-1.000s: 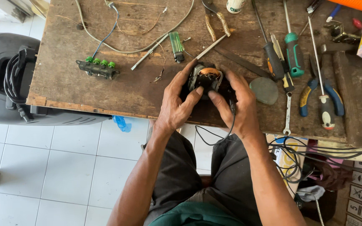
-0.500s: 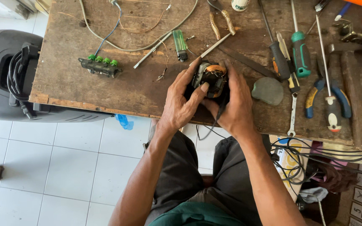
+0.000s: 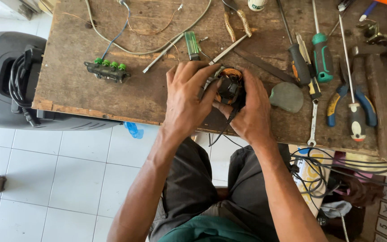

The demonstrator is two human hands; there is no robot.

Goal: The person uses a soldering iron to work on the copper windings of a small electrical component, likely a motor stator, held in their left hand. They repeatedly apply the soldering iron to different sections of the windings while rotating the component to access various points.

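Gripped between both hands near the front edge of the desk point(image 3: 90, 96), a small motor part point(image 3: 228, 85) is seen, dark-bodied with a ring of copper-coloured winding at its top. The left hand point(image 3: 187, 101) is curled over its left side, fingers bent and closed against the casing. The right hand point(image 3: 249, 112) is wrapped around the right side, thumb pressed to the front. A thin black cable point(image 3: 222, 130) is trailed from the part down over the desk edge. The desk is made of rough, stained, scratched wood. To the left, a dark terminal strip point(image 3: 107, 71) topped with round green caps is laid. Beside the right hand a flat, rounded grey-green stone point(image 3: 286, 96) is placed. Further right, a teal-handled screwdriver point(image 3: 321, 56), a slim steel spanner point(image 3: 312, 123) and blue-and-yellow handled pliers point(image 3: 352, 101) are spread. A grey plastic speaker cabinet point(image 3: 1, 80) with coiled black cord is stood on the white tiled floor point(image 3: 45, 179).
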